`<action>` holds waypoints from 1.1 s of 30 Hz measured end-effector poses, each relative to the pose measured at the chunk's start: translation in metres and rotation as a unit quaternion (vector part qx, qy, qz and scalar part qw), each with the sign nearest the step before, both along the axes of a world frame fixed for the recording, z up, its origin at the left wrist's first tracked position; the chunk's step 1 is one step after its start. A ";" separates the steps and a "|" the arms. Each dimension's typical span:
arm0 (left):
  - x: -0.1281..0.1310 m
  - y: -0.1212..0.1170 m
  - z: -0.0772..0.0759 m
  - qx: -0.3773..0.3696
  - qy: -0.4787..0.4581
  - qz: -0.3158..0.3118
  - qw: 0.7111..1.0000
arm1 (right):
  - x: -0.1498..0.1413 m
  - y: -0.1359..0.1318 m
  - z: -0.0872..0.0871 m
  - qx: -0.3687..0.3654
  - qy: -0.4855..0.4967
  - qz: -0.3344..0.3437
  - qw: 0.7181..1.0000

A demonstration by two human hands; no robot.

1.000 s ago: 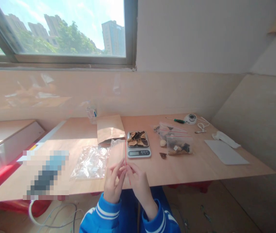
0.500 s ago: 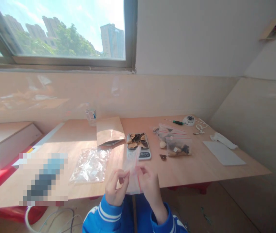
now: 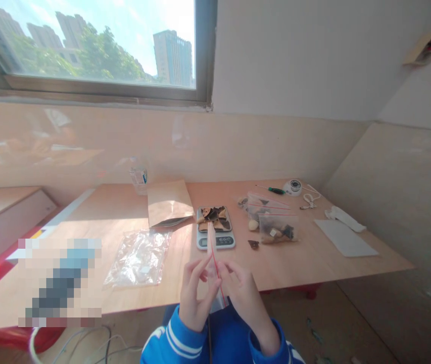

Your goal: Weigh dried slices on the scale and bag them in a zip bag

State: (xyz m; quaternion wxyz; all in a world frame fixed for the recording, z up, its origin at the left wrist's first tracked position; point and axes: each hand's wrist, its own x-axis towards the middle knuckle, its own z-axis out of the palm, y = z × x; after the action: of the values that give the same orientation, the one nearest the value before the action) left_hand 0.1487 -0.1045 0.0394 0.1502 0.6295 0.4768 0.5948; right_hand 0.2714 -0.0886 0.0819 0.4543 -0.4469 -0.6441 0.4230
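Note:
Between my two hands is a clear zip bag [image 3: 211,247] with a red seal line, seen nearly edge-on over the table's front edge. The fingers of my left hand [image 3: 199,290] pinch its left side. On the other side, my right hand [image 3: 240,288] pinches it near the red line. Just beyond stands a white digital scale [image 3: 203,242], its display partly covered by the bag. Dark and tan dried pieces [image 3: 214,217] are heaped on the scale's plate. One loose dark piece [image 3: 253,244] lies on the table to the right.
Left of the scale are a brown paper pouch [image 3: 170,202], a clear plastic bag [image 3: 139,258] and a bottle [image 3: 138,179]. To the right lie filled zip bags [image 3: 279,228], a green-handled screwdriver [image 3: 276,190], a white dome camera [image 3: 294,187] and a white sheet [image 3: 346,238].
Both hands have shifted slightly right with the zip bag. The bag has turned from facing me more broadly to nearly edge-on, and my fingers have come closer together along the red line.

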 end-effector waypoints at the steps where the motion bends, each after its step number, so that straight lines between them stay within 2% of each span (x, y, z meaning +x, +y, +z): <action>1: 0.001 -0.002 -0.002 -0.003 -0.004 0.008 1.000 | -0.001 -0.001 -0.001 0.002 -0.007 0.002 1.000; 7: -0.001 -0.004 -0.012 -0.007 -0.001 0.035 0.999 | -0.005 0.001 -0.010 -0.004 -0.027 -0.029 0.999; 11: -0.004 -0.005 -0.010 0.009 0.018 0.035 0.999 | -0.007 0.002 -0.012 0.003 -0.023 -0.066 0.998; 16: -0.005 -0.011 -0.004 -0.018 0.007 0.052 0.998 | -0.009 0.000 -0.011 -0.007 -0.002 -0.079 0.997; 21: 0.001 -0.017 0.006 -0.074 -0.037 0.069 0.994 | -0.013 -0.005 -0.010 -0.031 -0.023 -0.033 0.999; 24: 0.002 -0.017 0.009 -0.108 -0.051 0.064 0.991 | -0.015 -0.008 -0.008 -0.001 -0.050 0.002 0.999; 30: -0.012 -0.012 0.008 -0.133 0.049 0.106 0.984 | -0.016 -0.009 -0.008 0.073 -0.109 0.067 0.989; 33: -0.016 -0.011 0.004 -0.147 0.078 0.140 0.976 | -0.020 -0.012 -0.010 0.090 -0.155 0.075 0.981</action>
State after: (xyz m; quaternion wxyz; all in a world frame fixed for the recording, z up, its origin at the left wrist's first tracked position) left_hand 0.1326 -0.1151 0.0433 0.1184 0.5723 0.6524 0.4825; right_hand 0.2519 -0.1003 0.0717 0.3546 -0.4142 -0.7740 0.3218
